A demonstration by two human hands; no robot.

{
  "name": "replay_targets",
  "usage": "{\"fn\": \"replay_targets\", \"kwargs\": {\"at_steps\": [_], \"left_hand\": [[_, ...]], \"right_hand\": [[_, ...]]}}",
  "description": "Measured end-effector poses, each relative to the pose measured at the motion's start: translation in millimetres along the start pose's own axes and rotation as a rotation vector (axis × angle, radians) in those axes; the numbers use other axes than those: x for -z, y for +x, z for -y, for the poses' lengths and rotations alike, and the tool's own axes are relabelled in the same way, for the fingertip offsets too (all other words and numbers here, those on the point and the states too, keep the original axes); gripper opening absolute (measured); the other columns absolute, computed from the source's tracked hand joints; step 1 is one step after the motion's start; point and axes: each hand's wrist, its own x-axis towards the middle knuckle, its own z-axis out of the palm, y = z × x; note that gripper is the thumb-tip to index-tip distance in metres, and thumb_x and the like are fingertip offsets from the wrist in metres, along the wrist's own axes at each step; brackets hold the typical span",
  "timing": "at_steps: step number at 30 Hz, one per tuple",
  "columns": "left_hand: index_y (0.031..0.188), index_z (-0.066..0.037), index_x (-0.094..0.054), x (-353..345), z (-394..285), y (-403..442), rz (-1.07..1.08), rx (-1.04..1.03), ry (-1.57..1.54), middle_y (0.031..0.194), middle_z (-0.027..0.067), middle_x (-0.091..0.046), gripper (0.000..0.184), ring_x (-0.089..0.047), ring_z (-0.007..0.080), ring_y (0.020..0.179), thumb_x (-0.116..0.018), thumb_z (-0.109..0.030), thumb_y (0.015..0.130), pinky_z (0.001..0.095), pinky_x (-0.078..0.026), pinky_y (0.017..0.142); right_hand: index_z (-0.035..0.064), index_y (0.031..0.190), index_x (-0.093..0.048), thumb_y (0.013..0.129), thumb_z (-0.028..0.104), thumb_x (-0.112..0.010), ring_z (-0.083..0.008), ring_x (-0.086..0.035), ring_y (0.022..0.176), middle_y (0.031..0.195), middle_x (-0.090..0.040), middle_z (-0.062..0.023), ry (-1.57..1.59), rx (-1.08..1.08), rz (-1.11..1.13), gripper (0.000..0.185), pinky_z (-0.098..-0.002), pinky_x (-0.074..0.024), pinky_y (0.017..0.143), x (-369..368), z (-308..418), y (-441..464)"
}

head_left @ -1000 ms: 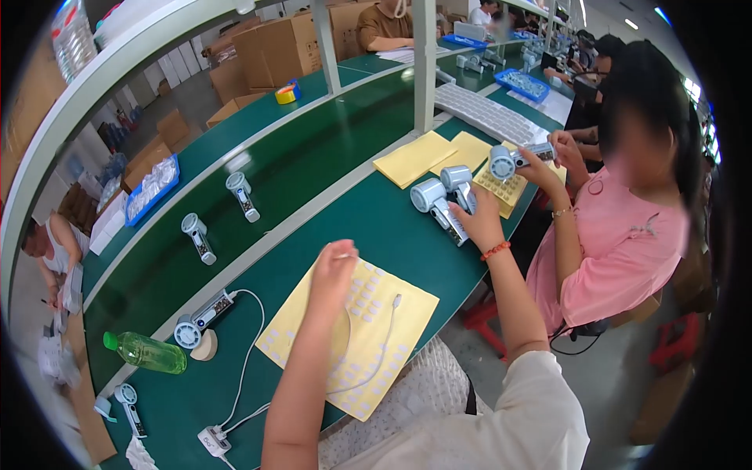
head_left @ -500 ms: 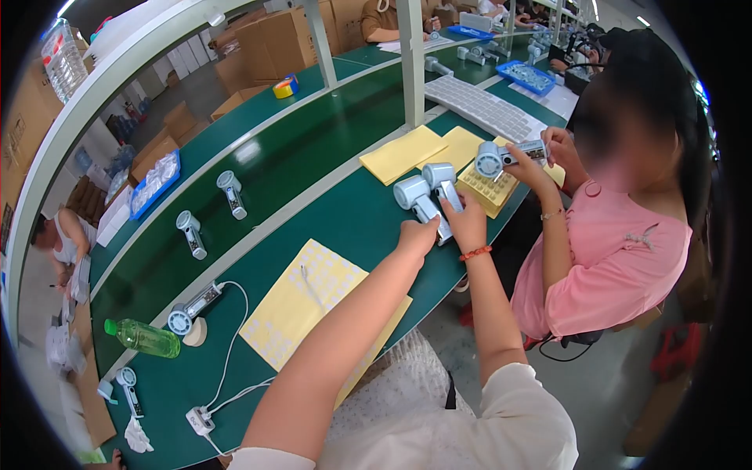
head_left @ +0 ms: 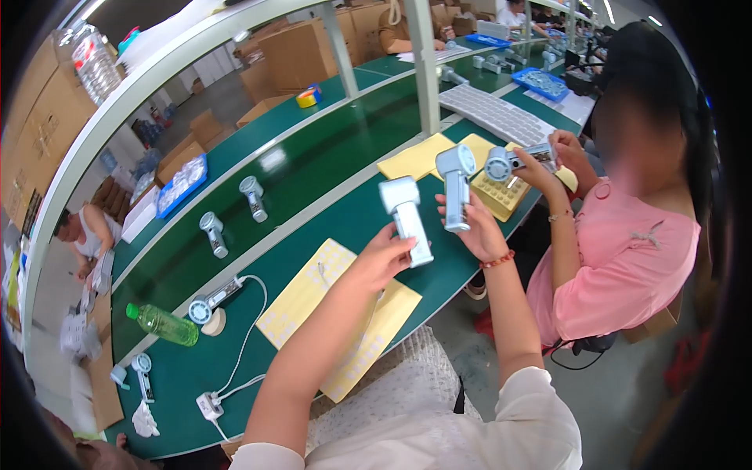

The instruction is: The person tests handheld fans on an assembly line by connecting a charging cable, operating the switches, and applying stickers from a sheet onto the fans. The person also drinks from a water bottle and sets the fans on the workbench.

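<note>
My left hand (head_left: 379, 257) is closed around the handle of a light blue handheld fan (head_left: 406, 223), raised upright above the green bench with its plain side facing me. In my right hand (head_left: 483, 233) is a second handheld fan (head_left: 455, 188), also upright, its round grille turned partly to the right. The two fans are apart. Below my left forearm lie yellow sticker sheets (head_left: 309, 278) with pale round labels and a white cable on them.
At right a person in pink (head_left: 619, 258) holds another fan (head_left: 498, 164) above a yellow tray (head_left: 501, 196). Two fans (head_left: 213, 235) lie on the belt. Further left are a green bottle (head_left: 167, 325), a fan on a cable (head_left: 202, 310) and a white charger (head_left: 209, 406).
Both my hands have lifted the two fans from the bench and separated them. The left one moved toward me and to the left. The view has shifted slightly.
</note>
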Motion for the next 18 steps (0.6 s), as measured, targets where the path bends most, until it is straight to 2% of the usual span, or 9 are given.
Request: {"fn": "replay_targets", "kwargs": {"at_steps": [3, 6, 7, 10, 11, 15, 18], "left_hand": [[0.131, -0.008, -0.037, 16.2, -20.3, -64.1, -0.036, -0.033, 0.125, 0.116, 0.0076, -0.052, 0.052, -0.054, 0.0259, 0.112, -0.061, -0.012, 0.085, 0.0436, -0.047, 0.09], [0.131, -0.009, -0.039, 32.9, -32.1, -118.7, -0.224, -0.025, 0.112, 0.118, 0.0069, -0.052, 0.048, -0.053, 0.0234, 0.113, -0.059, -0.016, 0.087, 0.0431, -0.047, 0.089], [0.128, -0.007, -0.042, 37.2, -35.0, -135.7, -0.266, -0.041, 0.133, 0.117, 0.0057, -0.053, 0.045, -0.054, 0.0207, 0.111, -0.058, -0.022, 0.089, 0.0405, -0.047, 0.088], [0.125, -0.003, -0.045, 62.1, -38.4, -176.2, -0.423, -0.098, 0.051, 0.113, 0.0052, -0.056, 0.045, -0.057, 0.0192, 0.106, -0.058, -0.026, 0.089, 0.0361, -0.048, 0.087], [0.123, 0.0, -0.046, 73.1, -37.2, -187.8, -0.475, -0.125, 0.03, 0.108, 0.006, -0.058, 0.046, -0.059, 0.0181, 0.1, -0.058, -0.028, 0.089, 0.0327, -0.048, 0.086], [0.122, 0.001, -0.045, 106.1, -33.7, -220.2, -0.583, -0.229, 0.191, 0.109, 0.0083, -0.058, 0.046, -0.059, 0.0163, 0.098, -0.061, -0.026, 0.087, 0.033, -0.049, 0.086], [0.122, 0.0, -0.043, 114.2, -38.7, -231.4, -0.649, -0.265, 0.283, 0.111, 0.008, -0.056, 0.046, -0.059, 0.016, 0.098, -0.062, -0.024, 0.087, 0.0333, -0.049, 0.085]], "right_hand": [[0.0021, 0.131, -0.034, 0.091, 0.026, -0.053, -0.0209, -0.055, 0.104, 0.124, -0.051, -0.0175, 0.152, -0.198, 0.132, 0.051, -0.0329, -0.0466, 0.089, -17.6, -18.7, -1.4], [0.0016, 0.129, -0.04, 0.092, 0.028, -0.051, -0.0182, -0.056, 0.103, 0.123, -0.052, -0.0147, 0.211, -0.363, 0.217, 0.047, -0.0304, -0.0462, 0.088, -43.7, -53.5, 6.0], [0.0014, 0.128, -0.041, 0.092, 0.028, -0.051, -0.0172, -0.056, 0.102, 0.123, -0.052, -0.0137, 0.204, -0.407, 0.231, 0.046, -0.0296, -0.0461, 0.087, -56.0, -64.9, 8.4], [0.0005, 0.123, -0.044, 0.092, 0.027, -0.051, -0.0136, -0.056, 0.098, 0.115, -0.055, -0.01, -0.136, -0.454, 0.176, 0.041, -0.0275, -0.0464, 0.084, -129.8, -84.0, 8.3], [-0.0008, 0.118, -0.046, 0.092, 0.026, -0.053, -0.0117, -0.056, 0.095, 0.107, -0.056, -0.007, -0.186, -0.498, 0.227, 0.038, -0.027, -0.0466, 0.081, -146.7, -94.9, 9.3], [-0.0004, 0.113, -0.048, 0.09, 0.026, -0.055, -0.0103, -0.055, 0.092, 0.101, -0.056, -0.0052, -0.193, -0.659, 0.339, 0.036, -0.0259, -0.0462, 0.076, -186.5, -146.8, 23.5], [0.0007, 0.11, -0.049, 0.089, 0.027, -0.058, -0.0092, -0.054, 0.089, 0.098, -0.055, -0.0042, -0.267, -0.672, 0.344, 0.035, -0.0251, -0.0456, 0.073, -198.4, -175.3, 38.0]]}}
